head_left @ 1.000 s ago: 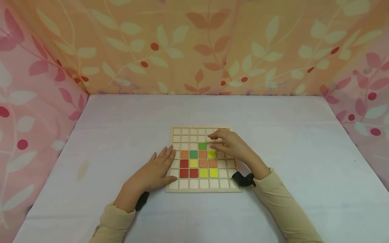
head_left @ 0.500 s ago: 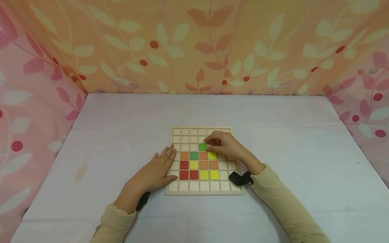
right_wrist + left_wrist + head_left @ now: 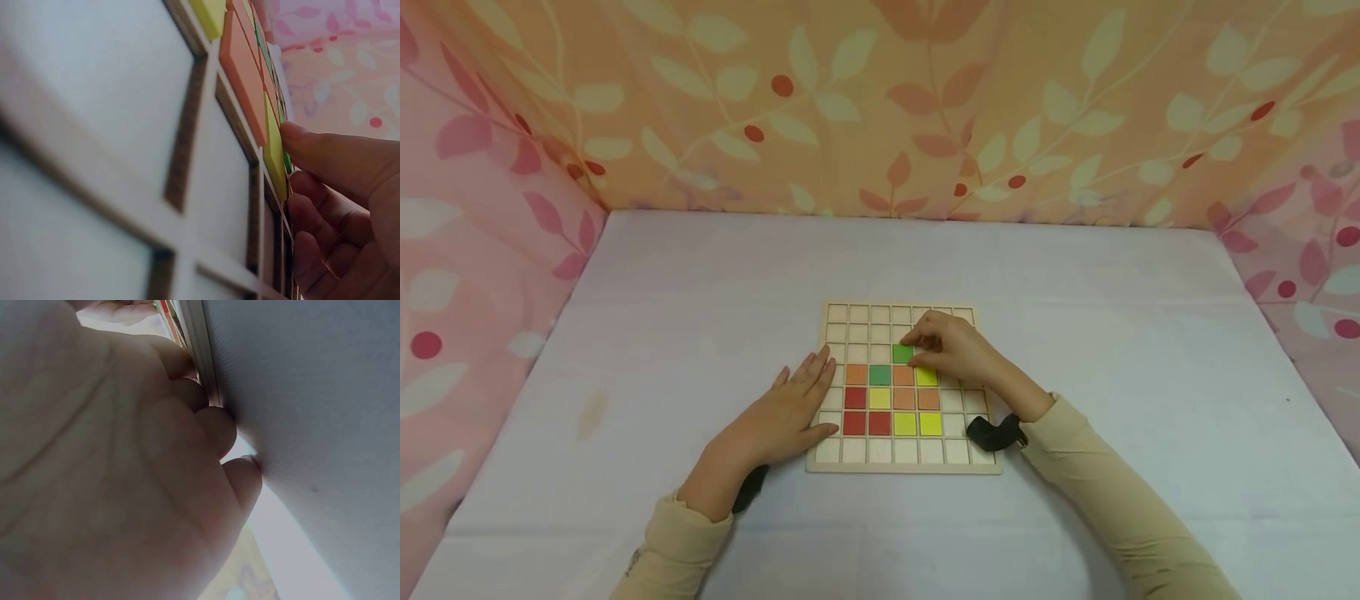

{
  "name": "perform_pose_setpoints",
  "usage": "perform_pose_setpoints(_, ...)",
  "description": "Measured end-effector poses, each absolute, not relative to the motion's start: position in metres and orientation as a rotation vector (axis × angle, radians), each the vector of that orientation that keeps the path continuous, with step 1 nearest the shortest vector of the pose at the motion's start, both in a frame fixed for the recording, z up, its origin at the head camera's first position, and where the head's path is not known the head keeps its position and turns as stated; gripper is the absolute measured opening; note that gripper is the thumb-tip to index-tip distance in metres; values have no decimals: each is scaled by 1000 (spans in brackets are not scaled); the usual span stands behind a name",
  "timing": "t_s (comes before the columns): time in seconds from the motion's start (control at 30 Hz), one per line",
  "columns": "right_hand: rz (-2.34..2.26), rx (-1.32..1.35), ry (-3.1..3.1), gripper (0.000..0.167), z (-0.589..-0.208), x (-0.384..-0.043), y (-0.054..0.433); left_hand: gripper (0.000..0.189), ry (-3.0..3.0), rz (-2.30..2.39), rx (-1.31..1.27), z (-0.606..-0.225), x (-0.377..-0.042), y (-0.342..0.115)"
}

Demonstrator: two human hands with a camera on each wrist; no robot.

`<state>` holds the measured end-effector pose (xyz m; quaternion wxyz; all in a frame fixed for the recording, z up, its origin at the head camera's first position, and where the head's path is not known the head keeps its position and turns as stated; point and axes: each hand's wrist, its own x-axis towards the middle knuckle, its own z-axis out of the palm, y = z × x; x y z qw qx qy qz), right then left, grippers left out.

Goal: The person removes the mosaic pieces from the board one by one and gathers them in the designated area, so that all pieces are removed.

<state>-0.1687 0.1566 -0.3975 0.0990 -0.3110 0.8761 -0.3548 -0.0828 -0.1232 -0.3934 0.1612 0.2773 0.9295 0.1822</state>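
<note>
R hand (image 3: 955,346) hides pt of board (image 3: 902,468); sleeves (image 3: 1112,500) cut off btm

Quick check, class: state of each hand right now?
Left hand: open, resting on the board.
Right hand: curled at the bright green tile; whether gripping it cannot be told.

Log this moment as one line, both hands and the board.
left hand: on left edge of grid board | right hand: at bright green tile, grip unclear | grid board: flat on white tablecloth
</note>
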Motion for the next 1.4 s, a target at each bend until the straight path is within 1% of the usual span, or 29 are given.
perform_pose_setpoints(0.33,-981,-934,2626,20,-398,-170,155,81,2651,529,791,-392,-84,-123)
perform_pose_setpoints(0.83,-943,-947,2673,22,-397,-170,152,81,2652,528,786,-392,-83,-125)
perform_pose_setpoints(1.07,-987,-953,2659,23,-395,-169,156,81,2652,548,798,-392,-82,-124)
perform_pose_setpoints(1.4,-923,-897,2612,22,-383,-165,173,81,2653,533,798,-393,-83,-124)
